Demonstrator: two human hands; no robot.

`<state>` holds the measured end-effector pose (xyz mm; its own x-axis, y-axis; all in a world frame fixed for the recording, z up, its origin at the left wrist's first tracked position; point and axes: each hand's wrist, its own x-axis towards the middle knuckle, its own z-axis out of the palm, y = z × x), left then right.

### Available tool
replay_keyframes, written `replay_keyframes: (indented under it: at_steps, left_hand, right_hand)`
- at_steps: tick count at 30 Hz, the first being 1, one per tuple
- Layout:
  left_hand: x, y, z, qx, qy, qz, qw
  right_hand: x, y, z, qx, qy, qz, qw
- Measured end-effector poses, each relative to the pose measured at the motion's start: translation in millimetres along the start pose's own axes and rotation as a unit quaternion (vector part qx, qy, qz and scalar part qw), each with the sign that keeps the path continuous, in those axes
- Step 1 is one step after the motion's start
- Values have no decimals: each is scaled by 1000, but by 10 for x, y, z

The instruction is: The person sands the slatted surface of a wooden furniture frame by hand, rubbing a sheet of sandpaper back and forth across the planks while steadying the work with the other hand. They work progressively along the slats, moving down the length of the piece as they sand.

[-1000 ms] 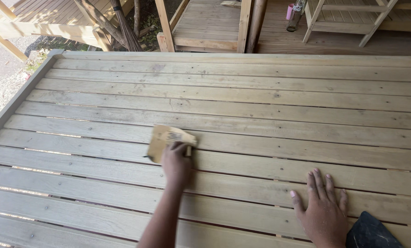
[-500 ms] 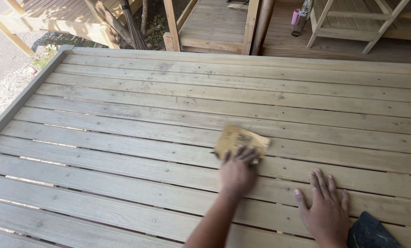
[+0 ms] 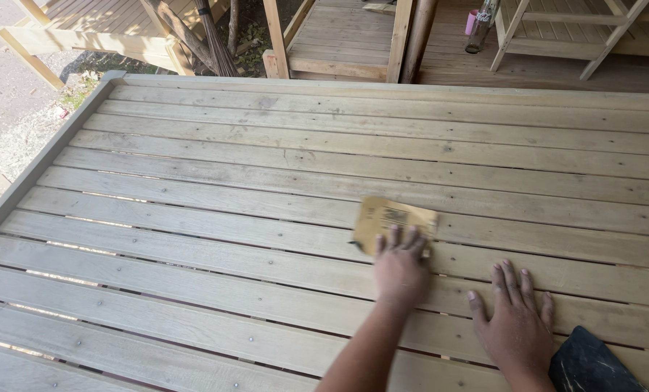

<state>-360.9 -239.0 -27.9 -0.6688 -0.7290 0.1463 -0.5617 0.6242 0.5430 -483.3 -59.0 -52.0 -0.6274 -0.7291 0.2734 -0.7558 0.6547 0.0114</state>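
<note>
A tan sheet of sandpaper (image 3: 395, 218) lies flat on a board of the pale wooden deck (image 3: 266, 152), right of centre. My left hand (image 3: 401, 268) presses its fingers down on the sheet's near edge, with the forearm reaching in from the bottom. Palm down on the boards just to the right rests my right hand (image 3: 515, 327), fingers spread and holding nothing. The two hands are about a hand's width apart. The sheet's near part is hidden under my fingers.
A dark, dusty knee (image 3: 592, 364) shows at the bottom right. The deck's raised edge (image 3: 41, 170) runs along the left, with gravel beyond. Past the far edge stand wooden posts (image 3: 275, 36), a broom (image 3: 212, 40), a pink cup (image 3: 471, 22) and a white wooden frame (image 3: 557, 43).
My left hand has slid the sandpaper to the right along the boards, closer to my right hand. The right hand has stayed flat in place.
</note>
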Motion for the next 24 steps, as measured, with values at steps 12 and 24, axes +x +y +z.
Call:
replay_keyframes:
  at_steps: [12, 24]
  left_hand:
    - [-259, -1836, -1297, 111, 44, -221, 968]
    - [-526, 17, -22, 8, 35, 49, 998]
  right_hand:
    - [6, 19, -10, 0, -17, 13, 1000]
    - [-129, 24, -43, 16, 11, -2, 1000]
